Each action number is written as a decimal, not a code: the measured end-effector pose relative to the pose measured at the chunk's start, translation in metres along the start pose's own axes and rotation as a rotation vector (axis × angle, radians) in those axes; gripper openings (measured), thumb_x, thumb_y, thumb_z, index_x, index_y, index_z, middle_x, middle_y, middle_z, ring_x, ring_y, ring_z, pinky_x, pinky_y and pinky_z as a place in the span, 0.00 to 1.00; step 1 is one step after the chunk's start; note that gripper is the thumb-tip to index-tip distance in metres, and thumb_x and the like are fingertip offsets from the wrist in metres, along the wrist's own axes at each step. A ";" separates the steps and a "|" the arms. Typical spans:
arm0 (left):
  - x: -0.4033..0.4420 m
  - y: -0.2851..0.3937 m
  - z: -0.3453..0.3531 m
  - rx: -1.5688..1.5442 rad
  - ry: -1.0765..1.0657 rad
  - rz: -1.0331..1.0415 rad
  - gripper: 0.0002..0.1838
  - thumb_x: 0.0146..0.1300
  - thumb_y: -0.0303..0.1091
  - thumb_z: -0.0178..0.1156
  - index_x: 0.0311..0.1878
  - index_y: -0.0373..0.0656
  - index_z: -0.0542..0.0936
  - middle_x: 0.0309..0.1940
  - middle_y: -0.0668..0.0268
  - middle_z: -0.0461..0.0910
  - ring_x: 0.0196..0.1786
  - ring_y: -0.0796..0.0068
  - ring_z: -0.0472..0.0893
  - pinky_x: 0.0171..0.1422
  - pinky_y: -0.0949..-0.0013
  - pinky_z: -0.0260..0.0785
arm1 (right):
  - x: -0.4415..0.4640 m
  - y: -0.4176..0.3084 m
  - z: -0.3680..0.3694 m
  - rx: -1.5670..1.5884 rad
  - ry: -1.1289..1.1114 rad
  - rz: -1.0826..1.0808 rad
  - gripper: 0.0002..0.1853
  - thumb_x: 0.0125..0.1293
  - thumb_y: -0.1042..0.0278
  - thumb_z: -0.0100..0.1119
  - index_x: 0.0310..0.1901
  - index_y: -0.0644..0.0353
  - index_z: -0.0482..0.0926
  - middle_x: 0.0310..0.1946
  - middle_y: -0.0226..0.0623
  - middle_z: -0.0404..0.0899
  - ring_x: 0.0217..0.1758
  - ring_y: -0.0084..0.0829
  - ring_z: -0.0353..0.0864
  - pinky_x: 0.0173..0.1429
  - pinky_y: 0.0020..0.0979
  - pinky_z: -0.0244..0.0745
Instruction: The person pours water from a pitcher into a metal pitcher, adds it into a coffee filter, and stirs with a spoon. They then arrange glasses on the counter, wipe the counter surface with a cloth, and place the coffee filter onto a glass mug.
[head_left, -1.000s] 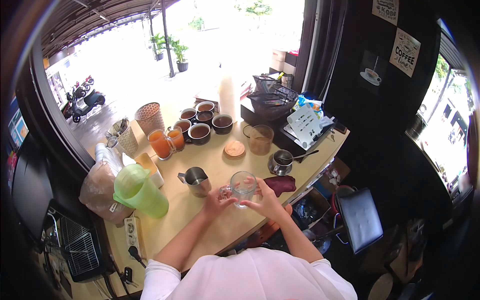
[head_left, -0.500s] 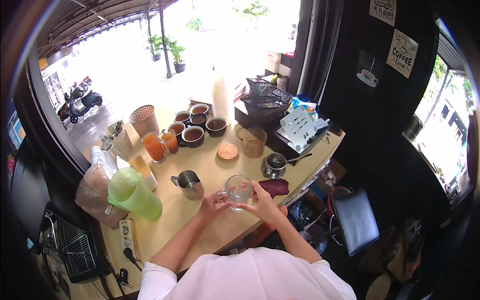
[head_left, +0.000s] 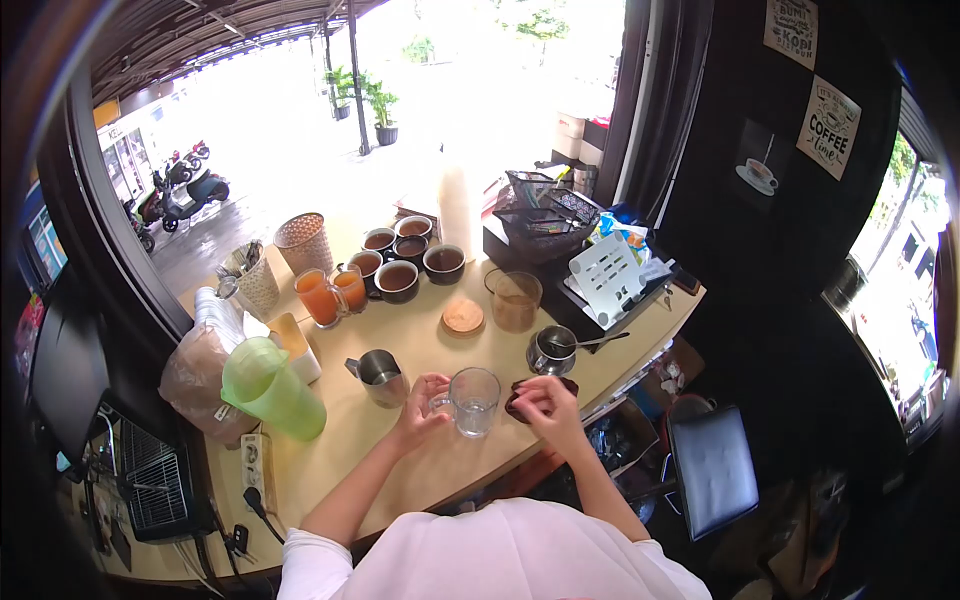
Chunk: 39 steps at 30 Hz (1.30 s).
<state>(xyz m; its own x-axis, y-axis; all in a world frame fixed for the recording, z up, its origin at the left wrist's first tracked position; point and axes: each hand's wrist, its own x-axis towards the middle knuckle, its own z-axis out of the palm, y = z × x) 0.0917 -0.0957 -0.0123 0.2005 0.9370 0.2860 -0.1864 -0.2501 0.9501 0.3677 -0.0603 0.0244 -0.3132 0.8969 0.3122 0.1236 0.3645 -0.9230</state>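
A clear, empty glass mug [head_left: 476, 402] stands near the table's front edge. My left hand [head_left: 424, 408] is at its left side, fingers curled around the handle. To the right, my right hand [head_left: 548, 406] has its fingers bent together on a dark maroon cloth [head_left: 520, 408], covering part of it. Left of the mug is a steel pitcher [head_left: 382, 380] with its handle turned away. Behind the right hand sits a small metal pot [head_left: 552, 352] with a spoon in it.
Further back are a glass cup [head_left: 516, 304], a round wooden lid [head_left: 463, 316], several dark cups [head_left: 398, 282] of brown liquid and orange drinks [head_left: 318, 300]. A green jug [head_left: 275, 390] and power strip [head_left: 256, 462] line the left side. A black chair [head_left: 715, 470] stands right.
My right hand has left the glass mug and moved right onto the maroon cloth. My left hand stays at the mug's handle. The view has shifted slightly.
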 end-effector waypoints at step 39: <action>0.007 0.011 0.019 0.055 -0.085 -0.082 0.40 0.50 0.26 0.76 0.66 0.41 0.65 0.64 0.57 0.73 0.66 0.66 0.73 0.70 0.60 0.67 | 0.062 0.024 -0.034 -0.411 0.407 0.076 0.48 0.33 0.51 0.84 0.57 0.62 0.71 0.53 0.43 0.73 0.60 0.43 0.71 0.66 0.41 0.66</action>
<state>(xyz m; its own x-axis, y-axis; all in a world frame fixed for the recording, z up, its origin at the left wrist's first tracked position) 0.1094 -0.0965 0.0022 0.2941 0.9315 0.2140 -0.1134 -0.1883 0.9755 0.3830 0.0125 0.0290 0.0875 0.9186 0.3853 0.5125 0.2901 -0.8082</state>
